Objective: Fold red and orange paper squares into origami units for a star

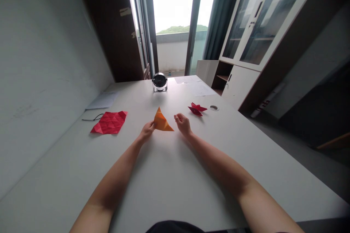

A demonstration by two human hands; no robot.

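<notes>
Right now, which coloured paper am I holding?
The folded, pointed orange paper, in your left hand; the creased red paper sheet and folded red paper lie untouched.

DESK (175, 182), wht top

L: creased red sheet (111, 123), blk cord (91, 119) at its edge; wht paper (102, 101) beyond. Far end: silver-framed rnd blk device (160, 81); wht sheets (201, 89) to its R. R: folded red piece (197, 109) nr rnd grommet (213, 108).

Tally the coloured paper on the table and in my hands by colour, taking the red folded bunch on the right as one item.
Orange: 1, the orange paper in your left hand
Red: 2, the creased sheet and the folded bunch
Total: 3
</notes>
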